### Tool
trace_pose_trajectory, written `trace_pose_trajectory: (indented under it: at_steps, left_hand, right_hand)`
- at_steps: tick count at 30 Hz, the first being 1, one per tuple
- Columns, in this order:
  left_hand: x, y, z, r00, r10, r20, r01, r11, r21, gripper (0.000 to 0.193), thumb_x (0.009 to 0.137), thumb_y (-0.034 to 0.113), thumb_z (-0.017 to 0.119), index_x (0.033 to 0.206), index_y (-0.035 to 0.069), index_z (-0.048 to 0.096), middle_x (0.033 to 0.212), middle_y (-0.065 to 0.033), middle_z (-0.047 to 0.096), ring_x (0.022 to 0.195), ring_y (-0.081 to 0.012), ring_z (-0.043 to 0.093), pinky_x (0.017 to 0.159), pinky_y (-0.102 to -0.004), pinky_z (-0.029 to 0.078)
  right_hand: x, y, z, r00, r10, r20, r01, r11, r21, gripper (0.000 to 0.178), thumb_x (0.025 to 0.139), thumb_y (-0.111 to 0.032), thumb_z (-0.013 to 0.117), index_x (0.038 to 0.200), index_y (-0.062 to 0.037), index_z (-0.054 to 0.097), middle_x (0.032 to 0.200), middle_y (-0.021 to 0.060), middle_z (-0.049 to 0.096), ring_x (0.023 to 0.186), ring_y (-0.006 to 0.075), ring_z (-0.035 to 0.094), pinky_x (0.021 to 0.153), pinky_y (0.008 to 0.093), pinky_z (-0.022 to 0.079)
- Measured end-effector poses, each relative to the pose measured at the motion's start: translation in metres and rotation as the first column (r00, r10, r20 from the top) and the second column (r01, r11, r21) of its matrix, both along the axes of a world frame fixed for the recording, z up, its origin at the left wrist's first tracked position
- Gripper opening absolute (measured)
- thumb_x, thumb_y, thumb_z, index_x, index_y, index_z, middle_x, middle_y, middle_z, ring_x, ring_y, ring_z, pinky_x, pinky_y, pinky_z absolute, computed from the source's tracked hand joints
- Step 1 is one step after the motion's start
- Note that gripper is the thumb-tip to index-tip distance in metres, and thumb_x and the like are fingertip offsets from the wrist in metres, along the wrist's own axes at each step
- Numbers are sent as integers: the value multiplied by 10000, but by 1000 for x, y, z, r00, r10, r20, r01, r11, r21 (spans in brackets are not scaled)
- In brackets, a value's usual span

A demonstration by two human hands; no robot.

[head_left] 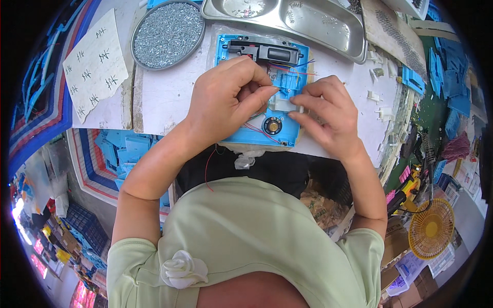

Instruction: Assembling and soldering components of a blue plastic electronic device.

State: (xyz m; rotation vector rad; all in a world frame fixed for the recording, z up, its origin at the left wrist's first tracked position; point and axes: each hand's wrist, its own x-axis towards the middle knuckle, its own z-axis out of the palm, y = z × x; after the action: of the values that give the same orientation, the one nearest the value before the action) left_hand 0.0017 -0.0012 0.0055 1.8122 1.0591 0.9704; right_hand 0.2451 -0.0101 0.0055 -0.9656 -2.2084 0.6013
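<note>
A light blue plastic housing (241, 137) lies in front of me, with a black module (275, 53) along its far side and a small round speaker (272, 126) near its front right. Thin coloured wires run across it. My left hand (228, 97) is closed over the middle of the housing, thumb and forefinger pinched together; whatever is between them is too small to make out. A white plastic part (281, 104) sits in the housing beside those fingertips. From the right, my right hand (331, 115) grips the right end of this part between thumb and fingers.
A round tray of small screws (168, 35) stands at the far left, a steel compartment tray (323, 28) at the far middle. Small white plastic pieces (382, 113) lie to the right. A handwritten sheet (97, 66) lies left; a yellow fan (431, 228) stands at lower right.
</note>
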Motion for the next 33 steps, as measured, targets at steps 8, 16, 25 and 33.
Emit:
trace_pose_trajectory:
  at_steps: [8,16,25,33]
  left_hand:
    - [2,3,-4,1000,23,-5,-22,1000,19,129,854,17,766,863,18,637,731,-44,601,580,-114,615,534,-240,444]
    - [8,1,1,999,33,-14,-33,999,-20,106,868,-32,738,871,2,638,773,-34,607,614,-61,600,544,-213,426]
    - [7,2,1,1000,13,0,-13,998,-58,113,875,15,751,870,14,638,744,-49,594,564,-98,615,521,-248,427]
    - [0,0,-2,1000,12,-7,-12,1000,11,113,862,-22,736,946,3,666,806,-45,593,600,-71,558,537,-227,428]
  right_hand:
    - [-15,-3,11,993,-86,82,102,971,-215,239,733,-98,820,954,-67,733,926,87,652,884,294,594,811,402,481]
    - [-10,-31,-8,972,-234,18,228,959,168,282,719,-154,838,989,-129,762,905,-7,670,928,230,615,852,405,447]
    - [-10,-18,-13,991,-118,71,101,974,203,184,716,-170,797,882,-114,742,919,5,663,978,216,624,879,427,445]
    - [73,1,27,931,-364,39,366,925,-98,328,771,-49,740,1094,-102,763,1147,106,677,1036,327,625,935,412,504]
